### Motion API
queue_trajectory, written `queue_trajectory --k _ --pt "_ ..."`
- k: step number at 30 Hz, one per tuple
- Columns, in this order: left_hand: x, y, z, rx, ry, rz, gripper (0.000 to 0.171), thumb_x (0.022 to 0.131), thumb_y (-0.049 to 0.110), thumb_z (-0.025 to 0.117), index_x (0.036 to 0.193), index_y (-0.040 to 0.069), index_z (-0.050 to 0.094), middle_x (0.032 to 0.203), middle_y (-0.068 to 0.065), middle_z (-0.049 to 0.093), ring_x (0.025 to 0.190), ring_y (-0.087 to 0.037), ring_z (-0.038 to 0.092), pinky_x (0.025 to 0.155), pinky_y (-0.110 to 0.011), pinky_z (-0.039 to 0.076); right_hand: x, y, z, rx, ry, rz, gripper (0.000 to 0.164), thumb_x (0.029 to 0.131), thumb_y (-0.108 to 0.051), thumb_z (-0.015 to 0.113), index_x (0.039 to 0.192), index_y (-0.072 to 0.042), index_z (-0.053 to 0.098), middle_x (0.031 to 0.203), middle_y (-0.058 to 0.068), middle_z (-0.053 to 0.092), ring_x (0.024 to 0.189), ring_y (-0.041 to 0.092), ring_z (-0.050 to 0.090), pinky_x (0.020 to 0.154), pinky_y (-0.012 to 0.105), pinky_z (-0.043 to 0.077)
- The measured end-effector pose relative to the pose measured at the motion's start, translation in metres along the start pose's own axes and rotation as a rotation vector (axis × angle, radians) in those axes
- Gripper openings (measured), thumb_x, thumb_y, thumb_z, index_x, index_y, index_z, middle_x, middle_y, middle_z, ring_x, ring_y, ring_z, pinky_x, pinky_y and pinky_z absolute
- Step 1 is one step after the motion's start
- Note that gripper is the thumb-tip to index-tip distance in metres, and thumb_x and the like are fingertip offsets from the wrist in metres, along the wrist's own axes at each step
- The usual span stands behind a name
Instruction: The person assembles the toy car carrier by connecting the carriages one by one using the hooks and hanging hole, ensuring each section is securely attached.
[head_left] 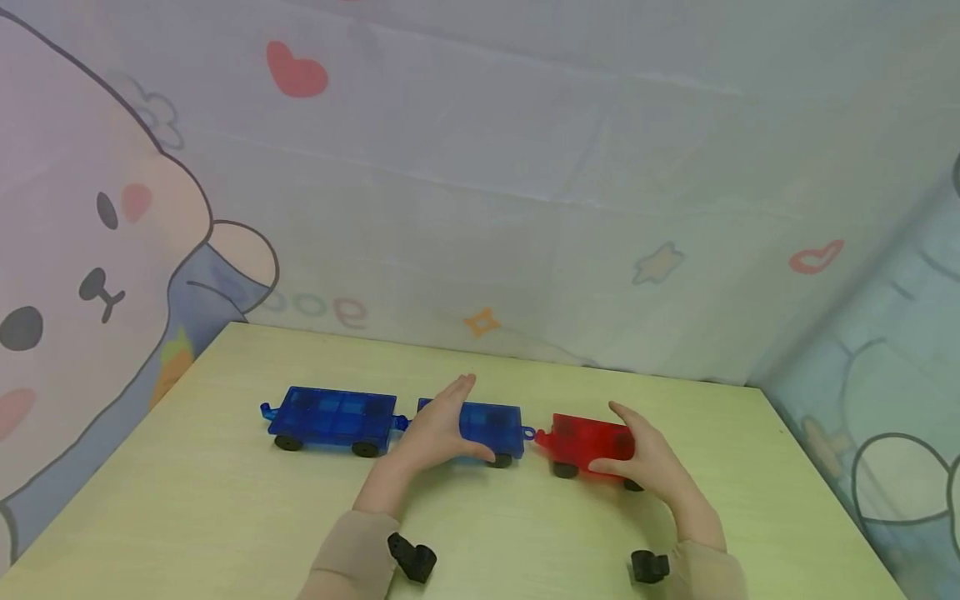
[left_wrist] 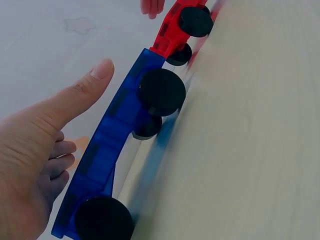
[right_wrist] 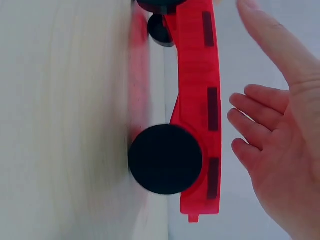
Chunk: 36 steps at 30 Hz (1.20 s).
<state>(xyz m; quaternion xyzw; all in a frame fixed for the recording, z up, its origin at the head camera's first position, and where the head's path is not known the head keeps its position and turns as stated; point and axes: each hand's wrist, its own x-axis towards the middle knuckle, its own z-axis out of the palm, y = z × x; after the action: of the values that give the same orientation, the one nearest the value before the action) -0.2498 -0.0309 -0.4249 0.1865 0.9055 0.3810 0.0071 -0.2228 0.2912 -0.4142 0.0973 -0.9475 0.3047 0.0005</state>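
Three translucent toy train cars with black wheels stand in a row on the table. A blue toy train car point(head_left: 333, 417) is at the left, with a hook on its left end. My left hand point(head_left: 433, 433) spreads thumb and fingers over the second blue car point(left_wrist: 107, 132), partly hiding it. At the right, my right hand point(head_left: 651, 458) is held around the end of the red car point(right_wrist: 199, 105), thumb in front. Both wrist views show loose fingers and no clear grip. The second blue car's ring lies by the red car's hook; whether they are linked I cannot tell.
The pale yellow table point(head_left: 187, 500) ends at a cloth backdrop point(head_left: 480, 167) printed with a bear, hearts and stars. A black wrist mount point(head_left: 412, 558) sits on the left wrist, another black mount point(head_left: 649, 567) on the right.
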Motion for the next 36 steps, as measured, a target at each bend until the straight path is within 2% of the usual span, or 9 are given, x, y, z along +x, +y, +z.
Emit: queue_trajectory --k 7,16,24,36 --pt "0.001 -0.002 0.003 0.009 -0.003 0.024 0.111 0.068 0.041 0.089 0.155 0.007 0.028 0.161 -0.014 0.026 0.146 -0.036 0.029 0.112 -0.058 0.035 -0.001 0.012 -0.001 0.016 -0.027 0.001 0.092 0.077 -0.035 0.083 0.148 0.001 0.036 0.149 0.027 0.039 0.133 0.046 0.039 0.105 0.061 0.04" --pt "0.001 -0.006 0.007 0.025 -0.033 0.005 0.111 0.067 0.04 0.089 0.154 0.005 0.029 0.16 -0.016 0.027 0.145 -0.036 0.031 0.113 -0.056 0.035 -0.001 0.02 -0.001 0.03 -0.037 0.013 0.092 0.077 -0.035 0.083 0.148 0.002 0.037 0.148 0.027 0.041 0.133 0.046 0.04 0.106 0.06 0.04" --pt "0.002 -0.006 0.007 0.058 -0.058 0.011 0.105 0.069 0.039 0.088 0.152 0.005 0.034 0.155 -0.014 0.039 0.143 -0.035 0.036 0.114 -0.054 0.035 -0.003 0.025 0.0 0.043 -0.059 0.019 0.091 0.079 -0.035 0.081 0.148 0.003 0.035 0.151 0.029 0.035 0.136 0.048 0.035 0.108 0.061 0.037" --pt "0.003 -0.008 0.007 -0.006 -0.035 0.011 0.099 0.069 0.03 0.09 0.149 0.003 0.038 0.148 -0.014 0.047 0.14 -0.036 0.04 0.111 -0.054 0.039 -0.003 0.031 -0.002 0.058 -0.049 -0.017 0.085 0.082 -0.033 0.079 0.147 0.004 0.037 0.148 0.028 0.042 0.133 0.047 0.04 0.107 0.061 0.038"
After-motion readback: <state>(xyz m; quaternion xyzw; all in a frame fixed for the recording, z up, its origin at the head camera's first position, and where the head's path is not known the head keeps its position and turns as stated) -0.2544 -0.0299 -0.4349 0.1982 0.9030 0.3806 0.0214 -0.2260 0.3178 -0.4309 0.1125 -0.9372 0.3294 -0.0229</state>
